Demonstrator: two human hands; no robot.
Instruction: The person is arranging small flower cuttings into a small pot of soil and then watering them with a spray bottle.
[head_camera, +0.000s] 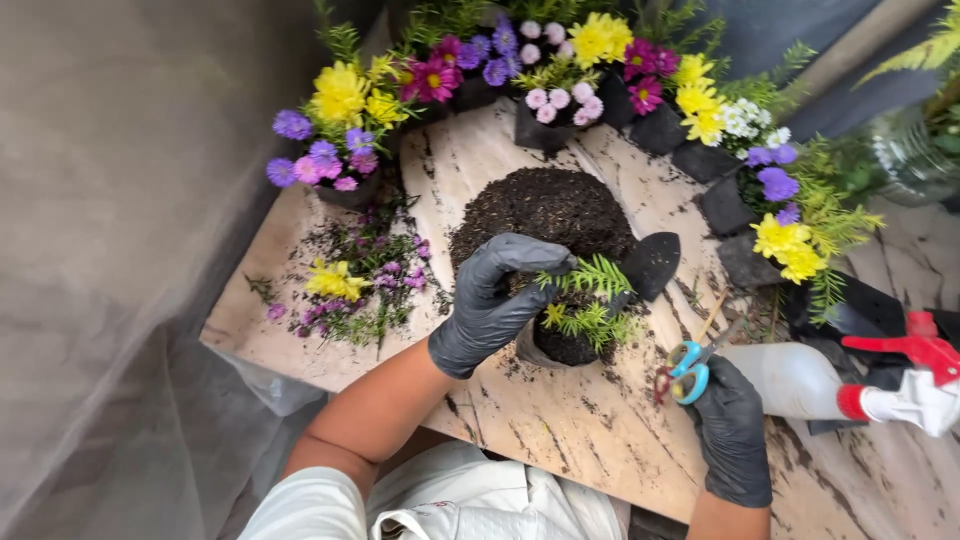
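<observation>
Gloved hands at a small potted plant on the board.

Our right hand (732, 430) curls by the scissors (690, 368), right of the plant (588, 305). Our left hand (495, 300) clasps the plant's left side. Behind it sit a soil mound (545, 205), then flowers (560, 60).
</observation>
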